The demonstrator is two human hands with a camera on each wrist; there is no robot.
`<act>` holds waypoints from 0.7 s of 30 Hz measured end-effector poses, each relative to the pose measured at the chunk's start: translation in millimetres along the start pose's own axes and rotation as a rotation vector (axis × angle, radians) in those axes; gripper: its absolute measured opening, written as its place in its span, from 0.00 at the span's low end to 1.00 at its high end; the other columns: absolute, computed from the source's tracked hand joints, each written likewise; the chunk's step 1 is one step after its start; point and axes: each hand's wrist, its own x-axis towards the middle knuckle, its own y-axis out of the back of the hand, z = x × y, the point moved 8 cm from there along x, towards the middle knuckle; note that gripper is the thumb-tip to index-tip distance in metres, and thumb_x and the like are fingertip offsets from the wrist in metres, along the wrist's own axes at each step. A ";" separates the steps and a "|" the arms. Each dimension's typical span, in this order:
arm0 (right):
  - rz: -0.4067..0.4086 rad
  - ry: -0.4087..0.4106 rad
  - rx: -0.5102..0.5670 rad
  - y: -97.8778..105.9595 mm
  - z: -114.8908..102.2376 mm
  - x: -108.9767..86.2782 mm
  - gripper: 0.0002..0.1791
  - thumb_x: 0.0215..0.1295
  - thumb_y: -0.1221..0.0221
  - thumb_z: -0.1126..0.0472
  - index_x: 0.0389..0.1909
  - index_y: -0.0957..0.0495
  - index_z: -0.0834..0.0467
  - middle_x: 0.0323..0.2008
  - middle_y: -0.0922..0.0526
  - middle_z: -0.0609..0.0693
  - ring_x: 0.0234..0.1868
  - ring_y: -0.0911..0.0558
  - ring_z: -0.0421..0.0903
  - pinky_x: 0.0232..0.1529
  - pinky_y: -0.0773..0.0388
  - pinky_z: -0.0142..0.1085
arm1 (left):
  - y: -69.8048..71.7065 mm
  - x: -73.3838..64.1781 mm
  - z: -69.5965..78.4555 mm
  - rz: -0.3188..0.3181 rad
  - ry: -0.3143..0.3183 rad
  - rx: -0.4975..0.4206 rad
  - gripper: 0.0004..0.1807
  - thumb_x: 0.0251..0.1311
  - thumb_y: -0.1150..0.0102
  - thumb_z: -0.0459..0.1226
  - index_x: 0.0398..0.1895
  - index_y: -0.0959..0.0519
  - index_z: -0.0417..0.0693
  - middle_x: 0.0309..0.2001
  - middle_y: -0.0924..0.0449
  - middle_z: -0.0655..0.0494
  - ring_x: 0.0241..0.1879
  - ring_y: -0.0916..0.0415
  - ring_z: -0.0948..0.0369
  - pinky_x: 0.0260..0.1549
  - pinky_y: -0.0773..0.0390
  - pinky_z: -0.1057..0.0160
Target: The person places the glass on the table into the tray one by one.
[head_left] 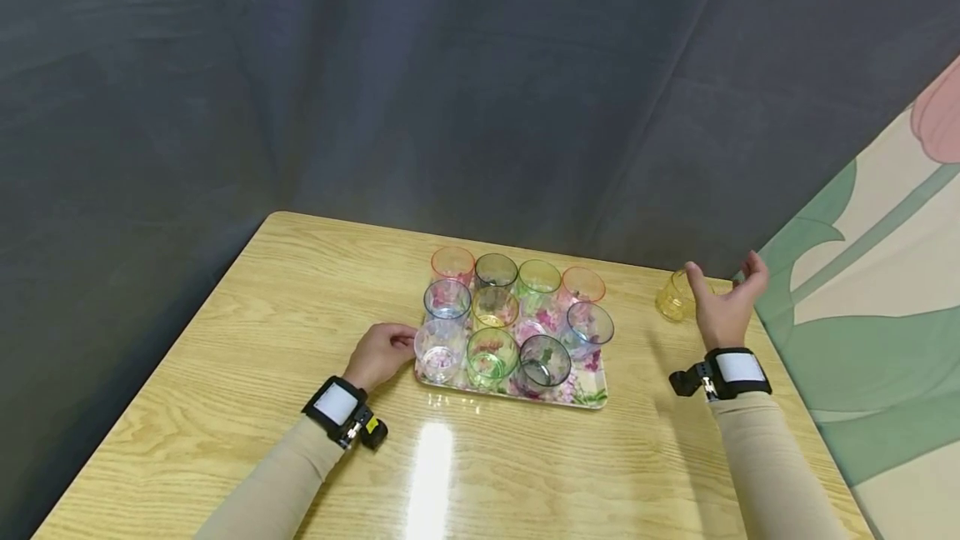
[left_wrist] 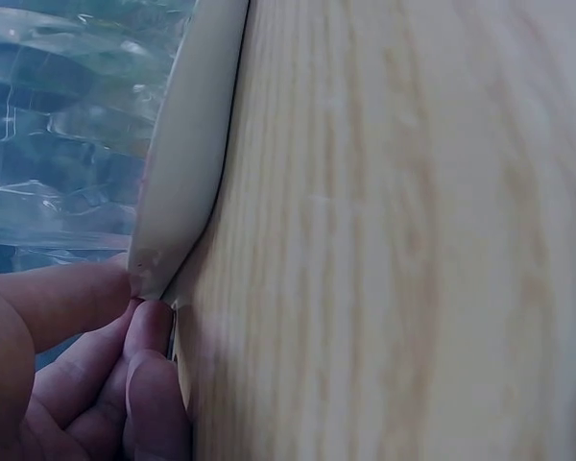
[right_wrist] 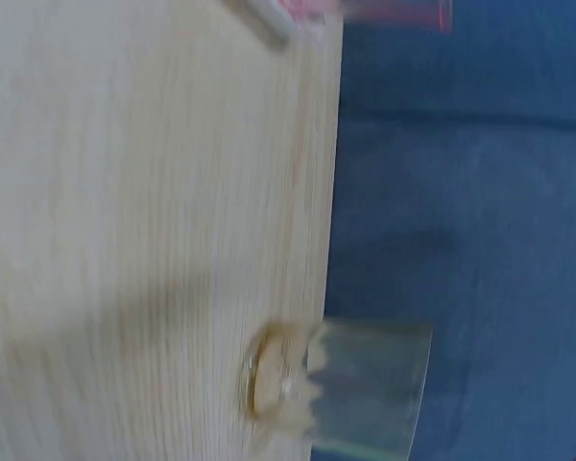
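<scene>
A floral tray [head_left: 588, 390] on the table carries rows of see-through tumblers, among them a clear one [head_left: 439, 352], a green one [head_left: 491, 358] and a dark grey one [head_left: 545, 362]. At the tray's left side, my left hand [head_left: 381, 355] pinches its rim between thumb and fingers; the left wrist view shows the fingertips at the pale tray edge [left_wrist: 187, 163]. A lone yellow tumbler [head_left: 673, 300] stands upright at the table's far right. Just beside it is my right hand [head_left: 727, 307], thumb and fingers spread apart. The right wrist view shows that tumbler [right_wrist: 365, 384] blurred, without a grip on it.
The wooden table [head_left: 525, 473] ends at the back against a dark curtain [head_left: 465, 107]. To the right hangs a cloth [head_left: 885, 348] with a large flower print, close to the table's edge. Bare wood lies between the tray and the lone tumbler.
</scene>
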 end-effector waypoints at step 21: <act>-0.407 -0.400 -0.229 -13.4 89.9 4.3 0.68 0.65 0.40 0.41 0.72 0.93 0.52 0.77 0.75 0.67 0.79 0.65 0.66 0.77 0.57 0.59 | -1.2 2.1 0.0 -0.018 0.001 -0.022 0.11 0.57 0.32 0.36 0.43 0.14 0.42 0.35 0.14 0.53 0.35 0.21 0.61 0.37 0.23 0.66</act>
